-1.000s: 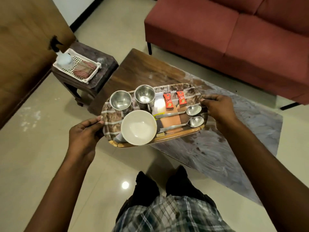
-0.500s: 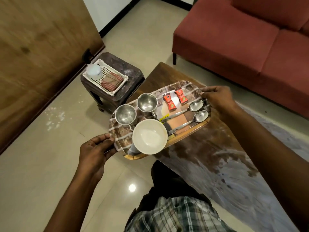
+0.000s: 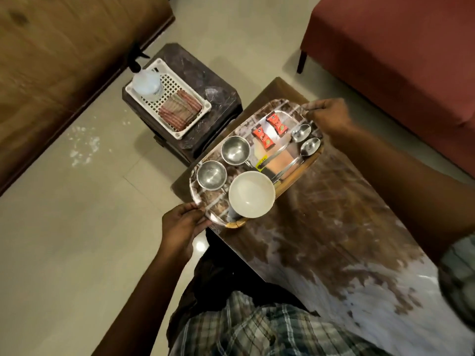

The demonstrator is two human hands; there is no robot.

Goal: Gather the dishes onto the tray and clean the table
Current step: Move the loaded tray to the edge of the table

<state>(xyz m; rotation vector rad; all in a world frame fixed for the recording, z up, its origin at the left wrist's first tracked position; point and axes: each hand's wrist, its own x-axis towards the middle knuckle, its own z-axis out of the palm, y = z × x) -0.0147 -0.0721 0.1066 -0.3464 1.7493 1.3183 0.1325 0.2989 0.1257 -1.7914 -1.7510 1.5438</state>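
Left hand [image 3: 180, 228] clamped on the near end of the oval patterned tray [image 3: 203, 201], right hand [image 3: 329, 116] gripping the far end. Loaded with white bowl [image 3: 251, 194], steel cups, spoons. Swung leftward since a moment ago toward the dark side stool [image 3: 221, 83]; gathering apparently done, smeared wooden table [image 3: 334, 227] still unwiped.

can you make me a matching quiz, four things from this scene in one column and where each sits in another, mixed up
Things:
1. white bowl
2. red sachets
3. folded cloth
4. left hand

Places:
A. in the white basket on the dark stool
B. gripping the tray's near end
C. far half of the tray, beside the spoons
D. near half of the tray, beside the steel cups

Pairs: 1-D, 2-C, 3-A, 4-B
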